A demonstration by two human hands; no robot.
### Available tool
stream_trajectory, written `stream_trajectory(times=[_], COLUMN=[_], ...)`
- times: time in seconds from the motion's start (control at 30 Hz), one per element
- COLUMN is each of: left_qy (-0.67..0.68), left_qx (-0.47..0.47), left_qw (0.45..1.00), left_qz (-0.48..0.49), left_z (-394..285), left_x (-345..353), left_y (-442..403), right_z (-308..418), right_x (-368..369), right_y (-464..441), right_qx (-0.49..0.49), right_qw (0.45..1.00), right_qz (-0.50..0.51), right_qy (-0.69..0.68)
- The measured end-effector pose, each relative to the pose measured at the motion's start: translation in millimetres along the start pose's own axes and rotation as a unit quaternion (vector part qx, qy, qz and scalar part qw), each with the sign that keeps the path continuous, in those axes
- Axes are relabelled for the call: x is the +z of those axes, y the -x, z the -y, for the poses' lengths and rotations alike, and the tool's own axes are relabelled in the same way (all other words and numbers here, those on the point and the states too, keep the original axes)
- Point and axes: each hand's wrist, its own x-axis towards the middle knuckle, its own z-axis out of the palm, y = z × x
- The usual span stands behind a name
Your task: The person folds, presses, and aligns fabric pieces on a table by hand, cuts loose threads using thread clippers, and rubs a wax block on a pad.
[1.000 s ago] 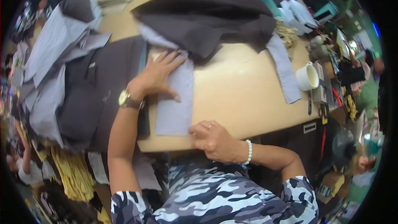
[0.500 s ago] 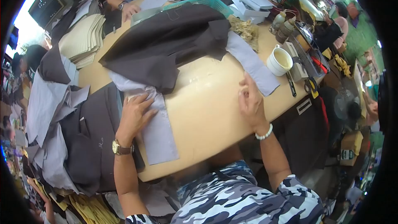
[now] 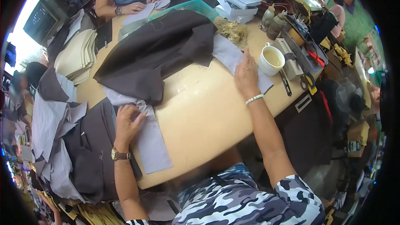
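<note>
My left hand (image 3: 128, 124) rests at the upper end of a grey fabric strip (image 3: 153, 146), its fingers bent near the strip's edge; whether they pinch it is unclear. That strip runs down toward the table's front edge. Flat on a second grey strip (image 3: 227, 54) lies my right hand (image 3: 246, 73), fingers extended and the palm down. A dark fabric piece (image 3: 146, 54) spreads between the two strips and overlaps their upper ends. Just right of my right hand stands a white cup (image 3: 271, 60) with pale contents.
Dark and grey fabric (image 3: 93, 150) is heaped at the left, below a cream stack (image 3: 77, 54). A green basket (image 3: 196, 7), white boxes (image 3: 239, 0), bottles (image 3: 275, 25), scissors (image 3: 308, 81) and a cutter (image 3: 286, 84) surround the work. Across the table, a person's hands (image 3: 146, 2) handle grey fabric.
My right hand has moved from the front edge to the right-hand strip and flattened there. My left hand has drawn its fingers in at the left strip. The view has shifted.
</note>
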Motion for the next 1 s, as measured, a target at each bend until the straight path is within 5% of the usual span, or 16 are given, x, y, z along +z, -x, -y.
stream_trajectory(times=[0.27, 0.53, 0.7, 0.77, 0.9, 1.0], left_qy=[0.036, 0.026, -0.025, -0.068, -0.054, 0.068], left_qx=[0.026, 0.024, 0.020, 0.074, 0.249, 0.300], left_qw=[0.998, 0.999, 0.998, 0.987, 0.951, 0.947], left_qz=[-0.049, -0.024, -0.059, -0.127, -0.175, -0.091], left_z=[1, 4, -3, -22, -97, -158], left_x=[1, 2, 7, 5, -2, 18], left_y=[-3, -1, -2, -9, -56, -102], right_z=[15, 2, 14, 20, 45, 85], right_x=[-16, -4, -26, -40, -48, -58], right_y=[-6, -7, -8, -9, 4, 38], right_qx=[0.095, 0.052, 0.126, 0.159, 0.054, -0.042], right_qw=[0.994, 0.998, 0.990, 0.984, 0.965, 0.948], right_qz=[0.050, -0.027, 0.055, 0.078, 0.067, 0.021], right_qy=[-0.033, -0.020, 0.012, -0.006, -0.249, -0.314])
